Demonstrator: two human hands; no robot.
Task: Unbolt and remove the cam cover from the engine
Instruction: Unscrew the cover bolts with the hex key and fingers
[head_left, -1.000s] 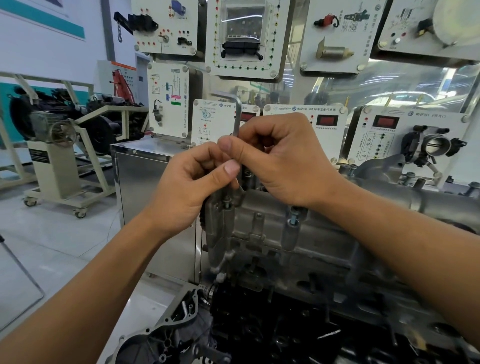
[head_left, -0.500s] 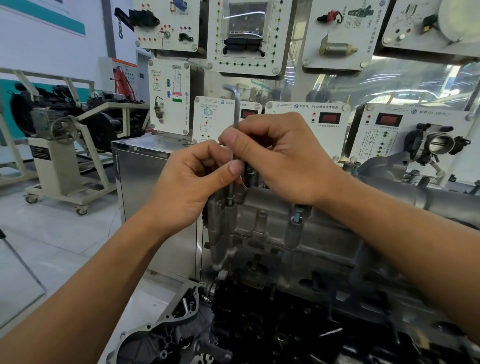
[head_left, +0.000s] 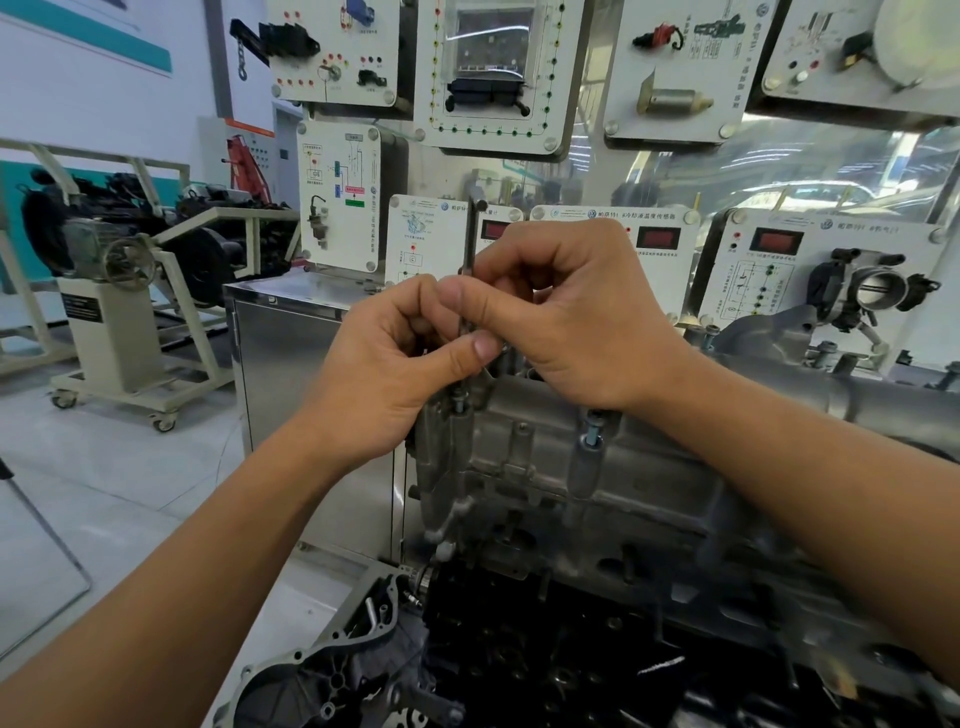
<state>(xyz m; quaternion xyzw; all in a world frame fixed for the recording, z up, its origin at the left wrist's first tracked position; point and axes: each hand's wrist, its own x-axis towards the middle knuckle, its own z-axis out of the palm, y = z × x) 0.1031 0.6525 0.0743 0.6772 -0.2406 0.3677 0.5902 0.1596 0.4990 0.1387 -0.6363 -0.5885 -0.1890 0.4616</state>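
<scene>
An L-shaped hex key (head_left: 471, 240) is held upright over the near-left corner of the cam cover (head_left: 649, 467), its long axis vertical and its tip set on a bolt (head_left: 458, 399); the shaft is pinched between thumb and curled fingers by the left hand (head_left: 389, 369) low down and by the right hand (head_left: 566, 312) just above. The key's short top arm, seen pointing left a second ago, is now turned almost end-on to the camera; the hands are kept at the same spot. The cover, a dull silver casting with ribs and bosses, is laid lengthwise from near left to far right atop the dark engine (head_left: 519, 654); a second bolt (head_left: 594, 435) is seen standing raised at its front edge.
</scene>
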